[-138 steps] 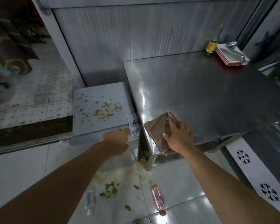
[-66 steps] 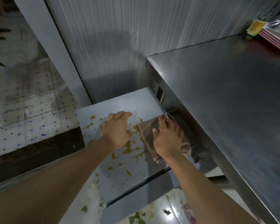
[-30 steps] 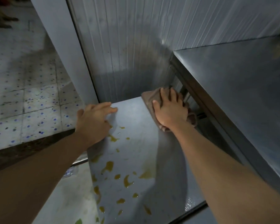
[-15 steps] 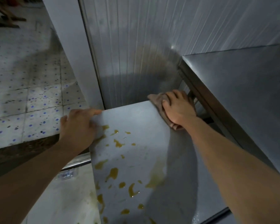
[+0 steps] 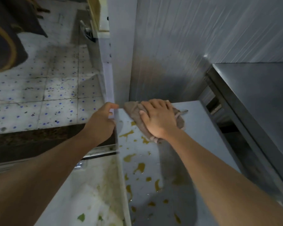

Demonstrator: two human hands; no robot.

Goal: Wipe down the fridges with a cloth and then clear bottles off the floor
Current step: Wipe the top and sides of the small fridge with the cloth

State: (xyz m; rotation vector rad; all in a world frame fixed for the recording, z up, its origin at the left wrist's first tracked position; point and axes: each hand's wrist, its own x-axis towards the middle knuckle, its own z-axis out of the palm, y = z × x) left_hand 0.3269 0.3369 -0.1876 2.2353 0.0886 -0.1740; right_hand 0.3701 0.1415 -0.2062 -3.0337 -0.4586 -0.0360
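Pressing the cloth (image 5: 179, 122) flat under our right hand (image 5: 158, 119) at the fridge top's (image 5: 207, 141) far edge, we grip its left corner with our left hand (image 5: 101, 123), likely bracing against yellow spills (image 5: 140, 167).

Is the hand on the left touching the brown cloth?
Apart. The head view shows the left hand gripping the fridge top's corner, with bare surface between it and the cloth.

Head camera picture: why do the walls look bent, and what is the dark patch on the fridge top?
Head view: the wide-angle lens bows and tilts the wall lines; the dark patch is the right arm's shadow across the fridge top, below the right hand pressing the cloth; light is dim, with a small glare spot on the wall; the dark object at far left is blurred.
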